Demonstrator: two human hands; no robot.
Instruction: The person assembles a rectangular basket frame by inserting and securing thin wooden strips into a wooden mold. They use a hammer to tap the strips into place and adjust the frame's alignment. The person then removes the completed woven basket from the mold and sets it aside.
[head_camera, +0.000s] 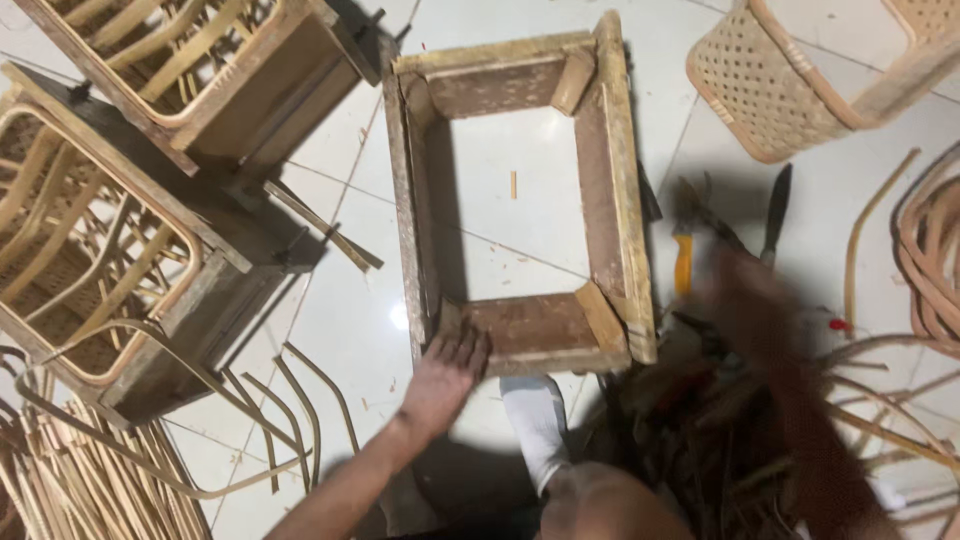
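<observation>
A rectangular wooden frame (610, 180), open in the middle, lies flat on the white tiled floor. My left hand (445, 372) rests with spread fingers on the frame's near left corner, holding nothing. My right hand (745, 295) is a motion blur to the right of the frame, over a heap of tools; whether it holds anything cannot be made out. Close to it lie a yellow-handled tool (683, 262) and a dark blade-like tool (775, 210). My foot in a white sock (535, 420) sits just below the frame.
Two wooden moulds with bent rattan inside stand at the left (215, 275) and top left (250, 100). Loose rattan strips (90, 480) lie at bottom left. A woven basket (770, 90) is at top right, rattan coils (930, 260) at the right edge.
</observation>
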